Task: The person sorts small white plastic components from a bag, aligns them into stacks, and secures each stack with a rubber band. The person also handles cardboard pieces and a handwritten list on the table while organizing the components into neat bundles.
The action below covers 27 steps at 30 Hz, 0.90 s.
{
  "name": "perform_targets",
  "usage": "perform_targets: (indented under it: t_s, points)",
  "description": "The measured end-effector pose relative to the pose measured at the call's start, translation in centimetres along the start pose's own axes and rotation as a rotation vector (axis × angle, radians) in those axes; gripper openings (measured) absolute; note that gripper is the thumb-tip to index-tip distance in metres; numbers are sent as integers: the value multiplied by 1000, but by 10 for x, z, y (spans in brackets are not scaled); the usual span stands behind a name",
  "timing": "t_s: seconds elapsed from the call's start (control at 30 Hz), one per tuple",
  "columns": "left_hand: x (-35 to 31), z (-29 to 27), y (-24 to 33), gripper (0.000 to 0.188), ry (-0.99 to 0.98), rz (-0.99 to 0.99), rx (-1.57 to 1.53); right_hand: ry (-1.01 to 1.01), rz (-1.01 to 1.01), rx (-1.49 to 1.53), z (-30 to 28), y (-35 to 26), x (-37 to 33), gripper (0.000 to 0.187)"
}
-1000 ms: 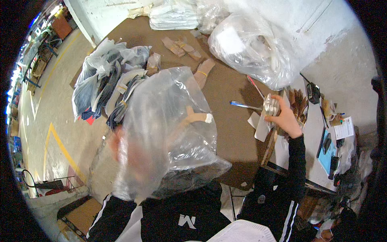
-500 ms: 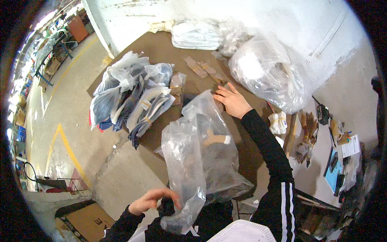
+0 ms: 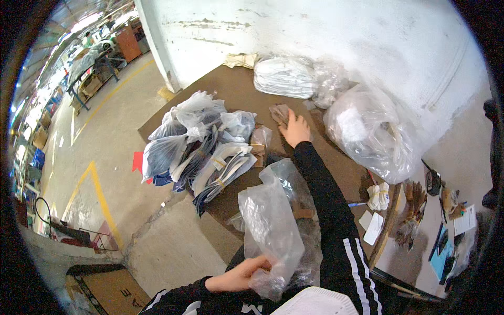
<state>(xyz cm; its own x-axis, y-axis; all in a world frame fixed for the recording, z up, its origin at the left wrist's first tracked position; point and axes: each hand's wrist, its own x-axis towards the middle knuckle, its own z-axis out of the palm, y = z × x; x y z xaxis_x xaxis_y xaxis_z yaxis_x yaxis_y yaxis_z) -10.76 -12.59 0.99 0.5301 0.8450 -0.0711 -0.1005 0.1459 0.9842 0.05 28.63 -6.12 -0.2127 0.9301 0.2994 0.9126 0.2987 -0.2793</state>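
Observation:
My left hand [image 3: 239, 276] is closed on the lower end of a crumpled clear plastic bag [image 3: 270, 223], which stands in front of my body. A brown piece [image 3: 304, 213] shows beside that bag, partly hidden by plastic and my right sleeve. My right hand [image 3: 297, 130] reaches far across the brown tabletop [image 3: 210, 86]. Its thumb and fingers close around small brown packets [image 3: 279, 112], part of which my fingers cover. To the left lie bundles of dark and pale folded textile pieces [image 3: 223, 165], some banded and some wrapped in translucent bags [image 3: 181, 126].
A large clear bag [image 3: 373, 131] sits at the right by the wall, near a stack of white packs [image 3: 286, 77]. White banded pieces [image 3: 378, 197] and white tags [image 3: 373, 228] lie near the right edge. Brown gloves [image 3: 412, 212] rest on a side surface. A cardboard box [image 3: 113, 289] stands lower left.
My right hand has moved farther forward onto the brown packets, which now look bunched together. My left hand has moved right and taken hold of the clear bag's lower end. The view has shifted.

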Motion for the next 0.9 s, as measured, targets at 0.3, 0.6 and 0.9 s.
perform_targets:
  t_s: [0.3, 0.6, 0.9]
  points:
    - [-21, 12, -84, 67, 415, 109, -992, -192, 141, 562, -32, -68, -40, 75]
    - [-9, -7, 25, 43, 393, 278, 268, -97, 222, 681, -21, -97, -48, 71]
    - [54, -48, 106, 76, 324, 212, 455, -270, 109, 1717, -217, -3, -141, 41]
